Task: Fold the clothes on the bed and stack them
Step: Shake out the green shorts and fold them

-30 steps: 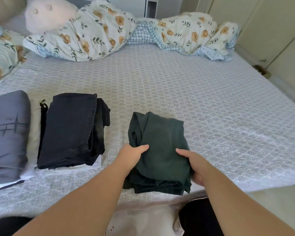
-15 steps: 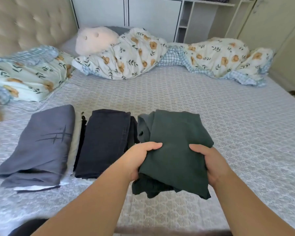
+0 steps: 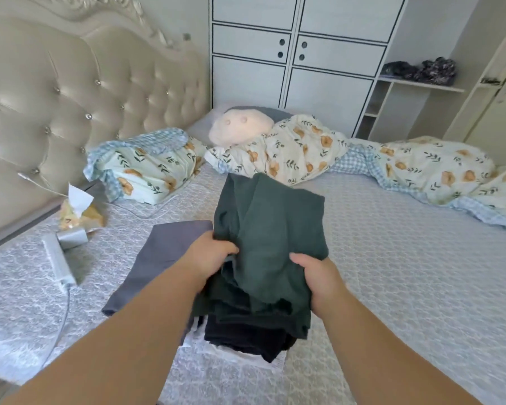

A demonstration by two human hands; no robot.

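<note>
The folded dark green cotton garment [image 3: 270, 229] is a plain, deep bottle green with no print. Under it lies a folded black garment [image 3: 243, 337], and beneath that a strip of white cloth [image 3: 246, 359]. Just left of the green garment is a folded slate-grey garment [image 3: 161, 252], also plain. The bed [image 3: 406, 273] under the green garment wears a pale lavender-grey cover with a white lattice pattern. Beyond the green garment, the rumpled cream quilt [image 3: 298, 150] carries orange flowers and dark green leaf sprigs, its underside checked blue and white. Far left of it, the tufted headboard [image 3: 70, 97] is glossy beige with silver studs.
</note>
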